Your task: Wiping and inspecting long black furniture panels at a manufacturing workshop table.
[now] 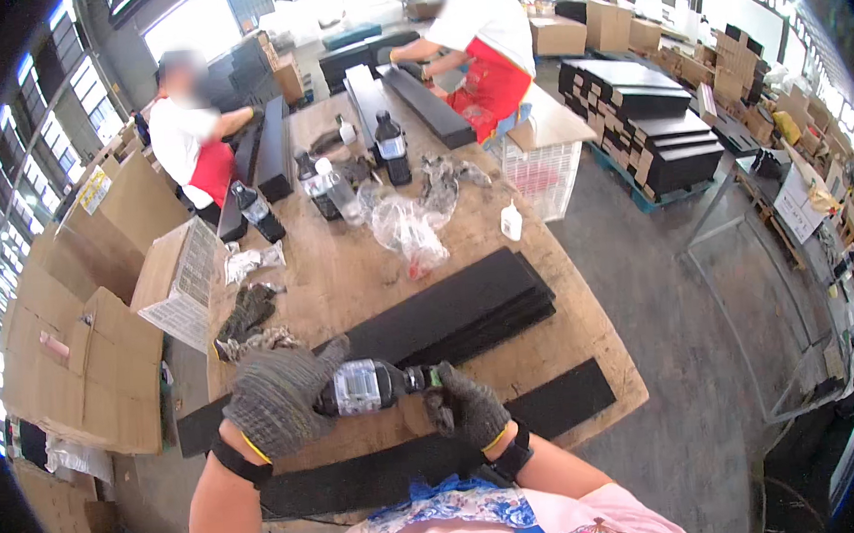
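My left hand point(280, 396), in a grey knit glove, grips a dark bottle point(364, 386) with a pale label, held sideways over the near edge of the wooden table point(348, 267). My right hand point(466, 405), also gloved, is closed around the bottle's neck and cap end. Below my hands lie long black strips point(555, 401), and a stack of black panels point(450, 309) lies just beyond the bottle.
Two people in white shirts and red aprons work at the table's far end point(190, 134) point(476, 40). Dark bottles point(391, 145), crumpled plastic bags point(405, 228) and spare gloves point(247, 314) lie on the table. Cardboard boxes point(86, 340) stand left, stacked black panels point(655, 122) on a pallet right.
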Demonstrator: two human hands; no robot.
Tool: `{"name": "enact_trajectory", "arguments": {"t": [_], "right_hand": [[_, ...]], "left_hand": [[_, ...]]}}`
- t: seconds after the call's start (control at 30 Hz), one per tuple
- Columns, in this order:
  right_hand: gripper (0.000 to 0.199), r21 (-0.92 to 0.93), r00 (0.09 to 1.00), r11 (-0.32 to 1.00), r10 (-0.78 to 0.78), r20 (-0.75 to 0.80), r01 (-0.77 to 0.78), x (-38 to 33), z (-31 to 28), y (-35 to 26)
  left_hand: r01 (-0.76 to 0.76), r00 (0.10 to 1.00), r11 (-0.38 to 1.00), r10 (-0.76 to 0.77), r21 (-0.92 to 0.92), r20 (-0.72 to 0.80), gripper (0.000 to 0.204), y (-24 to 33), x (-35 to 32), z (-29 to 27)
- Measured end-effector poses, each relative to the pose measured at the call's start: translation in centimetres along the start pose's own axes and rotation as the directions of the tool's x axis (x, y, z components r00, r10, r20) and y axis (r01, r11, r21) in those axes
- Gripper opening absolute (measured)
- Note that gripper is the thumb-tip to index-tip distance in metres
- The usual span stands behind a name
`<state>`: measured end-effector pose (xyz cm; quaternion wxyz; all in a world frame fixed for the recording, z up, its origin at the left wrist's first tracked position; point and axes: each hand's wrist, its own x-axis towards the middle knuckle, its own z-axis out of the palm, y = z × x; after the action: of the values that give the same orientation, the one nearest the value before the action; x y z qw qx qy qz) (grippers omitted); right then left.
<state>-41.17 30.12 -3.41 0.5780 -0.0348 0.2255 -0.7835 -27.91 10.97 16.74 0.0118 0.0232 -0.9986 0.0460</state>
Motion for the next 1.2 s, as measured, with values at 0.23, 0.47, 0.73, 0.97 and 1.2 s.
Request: {"name": "enact_trajectory", "arguments": {"t": [0.23,0.47,0.73,0.97,1.2], "right_hand": [[0.02,0.03,0.995,0.995,-0.096,0.04,0.094,-0.3,-1.4,1.1],[0.024,-0.037,0.996,0.996,-0.076,0.041,0.078,-0.4,-1.3,0.9],[0.048,0.141,0.98,0.989,-0.067,0.189,0.04,0.1,-2.5,0.7],[0.063,-0.02,0.982,0.997,-0.076,0.175,0.081,-0.6,-0.2,-0.6],[0.064,0.011,0.994,0.997,-0.076,0.084,0.075,-0.3,-0.5,-0.6]], "left_hand": [[-0.064,0.998,0.961,0.058,0.269,0.029,0.053,2.4,1.0,-1.6],[-0.089,0.995,0.938,0.095,0.334,-0.001,0.048,3.3,1.8,-2.4],[0.03,0.994,0.882,0.024,-0.47,0.108,0.081,-1.6,0.3,1.3],[0.041,0.864,0.287,-0.491,-0.957,-0.11,0.071,-7.2,0.5,7.0],[-0.024,0.721,-0.034,-0.693,-0.999,0.007,0.054,-17.1,6.4,13.0]]}}
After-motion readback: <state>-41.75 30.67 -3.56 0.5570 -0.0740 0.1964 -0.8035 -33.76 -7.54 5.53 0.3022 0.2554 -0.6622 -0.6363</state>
